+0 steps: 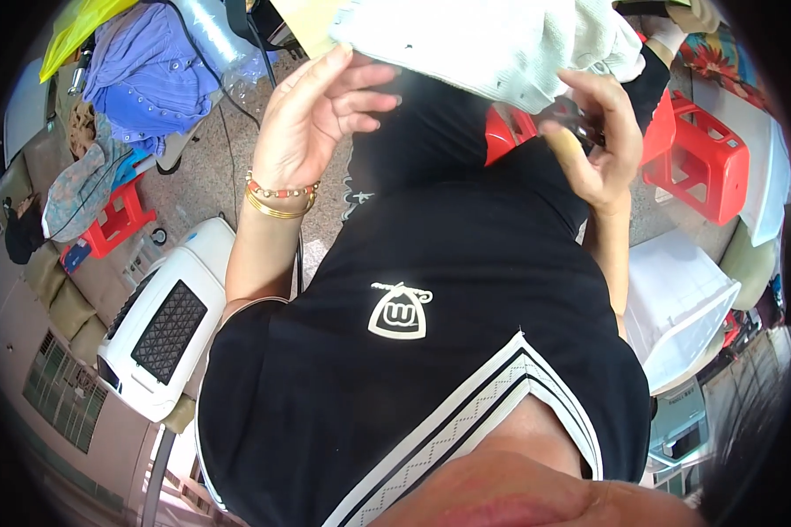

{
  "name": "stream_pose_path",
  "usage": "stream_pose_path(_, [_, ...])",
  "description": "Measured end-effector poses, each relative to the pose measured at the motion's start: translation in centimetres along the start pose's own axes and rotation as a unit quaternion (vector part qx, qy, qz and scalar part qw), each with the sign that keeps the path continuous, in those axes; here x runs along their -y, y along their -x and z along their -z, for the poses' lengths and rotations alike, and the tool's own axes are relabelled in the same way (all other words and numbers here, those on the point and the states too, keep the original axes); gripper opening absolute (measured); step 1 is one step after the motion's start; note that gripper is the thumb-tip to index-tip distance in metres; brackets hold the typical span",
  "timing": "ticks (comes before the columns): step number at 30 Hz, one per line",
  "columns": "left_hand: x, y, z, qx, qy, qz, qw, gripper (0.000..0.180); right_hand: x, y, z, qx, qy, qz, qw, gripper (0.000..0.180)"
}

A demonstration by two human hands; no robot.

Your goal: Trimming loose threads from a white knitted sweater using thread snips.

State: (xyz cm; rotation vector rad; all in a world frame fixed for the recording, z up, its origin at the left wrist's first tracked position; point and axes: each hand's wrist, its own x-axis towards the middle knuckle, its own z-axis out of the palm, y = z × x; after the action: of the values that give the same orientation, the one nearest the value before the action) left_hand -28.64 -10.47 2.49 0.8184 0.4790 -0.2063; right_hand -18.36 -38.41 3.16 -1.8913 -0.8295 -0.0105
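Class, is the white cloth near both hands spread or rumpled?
Partly each: the white cloth looks fairly smooth at left, creased at right; beyond the picture's top edge, cannot tell.

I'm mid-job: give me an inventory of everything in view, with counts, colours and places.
White cloth: one, white, top centre
Buttoned garment: one, violet-blue, upper left
Red stools: at least two, red, left and upper right
Mesh-panelled case: one, white with black panel, left
Translucent bin: one, whitish, right
Black top: one, black with white trim, worn, centre
Other items: several, mixed colours, around the rim, too unclear to name
Left hand: one, bare, by cloth's left edge
Right hand: one, bare, below cloth's right side; grip unclear
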Motion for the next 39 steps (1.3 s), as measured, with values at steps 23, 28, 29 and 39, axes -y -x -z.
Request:
stream_pose_path(23, [1.4,-0.8,-4.0,0.059,0.132,-0.131,0.981,0.015,6.0,-3.8,-3.4,-0.018,-0.035,-0.067,0.997,0.049])
stream_pose_path(28, [1.9,-1.0,-4.6,0.067,0.148,-0.145,0.976,0.017,6.1,-3.7,-3.1,-0.034,0.05,0.013,0.998,0.049])
stream_pose_path(29, [1.9,-1.0,-4.6,0.07,0.156,-0.146,0.974,0.018,6.1,-3.7,-3.0,-0.036,0.051,0.011,0.998,0.049])
stream_pose_path(39, [2.2,-1.3,-4.7,0.074,0.148,-0.164,0.972,0.019,5.9,-3.5,-3.0,-0.04,0.049,0.004,0.998,0.049])
